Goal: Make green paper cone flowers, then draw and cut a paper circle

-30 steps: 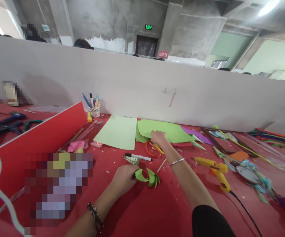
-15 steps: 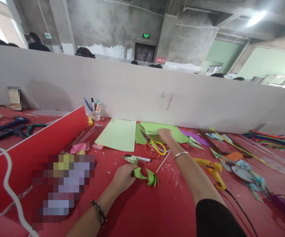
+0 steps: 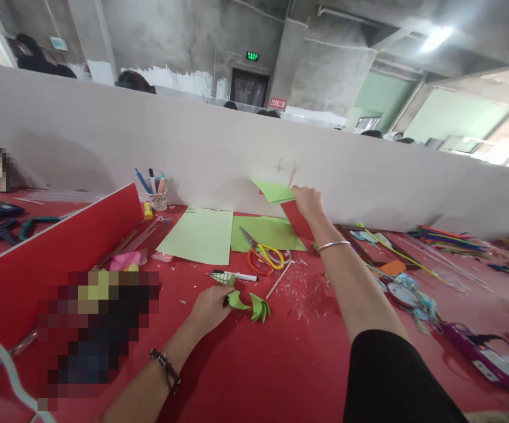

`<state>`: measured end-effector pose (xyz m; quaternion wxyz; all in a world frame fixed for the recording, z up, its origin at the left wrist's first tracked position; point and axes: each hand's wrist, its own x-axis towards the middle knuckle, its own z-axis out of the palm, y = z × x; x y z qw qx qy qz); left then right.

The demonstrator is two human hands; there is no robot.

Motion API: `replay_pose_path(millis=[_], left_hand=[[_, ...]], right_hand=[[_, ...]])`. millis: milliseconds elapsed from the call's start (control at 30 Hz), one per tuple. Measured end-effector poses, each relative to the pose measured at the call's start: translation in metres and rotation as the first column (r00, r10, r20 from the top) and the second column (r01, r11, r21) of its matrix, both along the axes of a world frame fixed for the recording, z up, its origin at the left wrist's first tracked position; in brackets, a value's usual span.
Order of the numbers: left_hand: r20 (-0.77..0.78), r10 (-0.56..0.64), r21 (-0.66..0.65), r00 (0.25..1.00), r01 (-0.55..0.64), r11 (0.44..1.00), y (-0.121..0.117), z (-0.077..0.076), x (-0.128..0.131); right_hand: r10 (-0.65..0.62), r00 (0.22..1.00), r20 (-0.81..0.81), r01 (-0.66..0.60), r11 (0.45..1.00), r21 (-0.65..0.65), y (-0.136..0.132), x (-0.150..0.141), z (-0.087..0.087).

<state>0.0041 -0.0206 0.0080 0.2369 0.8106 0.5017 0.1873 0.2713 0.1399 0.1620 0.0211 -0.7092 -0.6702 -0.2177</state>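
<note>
My right hand (image 3: 310,202), with a bangle at its wrist, is closed on the edge of a light green paper sheet (image 3: 274,191), raised off the table near the white partition. My left hand (image 3: 212,305) is low over the red table, fingers closed at the end of a curved green paper piece (image 3: 239,301). Beside that lie several overlapping green paper leaves (image 3: 260,308). A green paper cone with a dark grid (image 3: 224,278) and a white marker (image 3: 246,277) lie just beyond the left hand. Scissors with red and yellow handles (image 3: 265,255) rest partly on another green sheet (image 3: 280,231).
A pale green sheet (image 3: 199,235) lies near the white partition (image 3: 192,147). A pen cup (image 3: 157,201) stands left of it. A red board (image 3: 73,235) rises at left. A thin stick (image 3: 279,280), pipe cleaners (image 3: 443,242) and a purple device (image 3: 478,352) are at right.
My right hand has lifted a green sheet off the pile, upward and to the right. The left hand stays by the green pieces. The view has turned slightly right; the yellow glue gun is now hidden.
</note>
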Motion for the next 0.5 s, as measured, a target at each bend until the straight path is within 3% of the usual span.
replay_pose_path(millis=[133, 400, 500], left_hand=[[-0.028, -0.008, -0.004, 1.000, 0.008, 1.000, 0.000, 0.000, 0.001], [-0.043, -0.028, 0.019, 0.999, 0.029, 0.999, 0.005, -0.002, -0.001], [-0.031, -0.037, -0.016, 0.999, 0.037, 0.999, 0.006, 0.000, -0.001]], right_hand=[[0.027, 0.999, -0.020, -0.028, 0.998, -0.060, -0.001, -0.016, -0.020], [0.112, 0.990, -0.091, -0.133, 0.950, -0.282, -0.019, -0.077, -0.096], [0.122, 0.985, -0.121, -0.156, 0.931, -0.331, -0.023, -0.087, -0.114]])
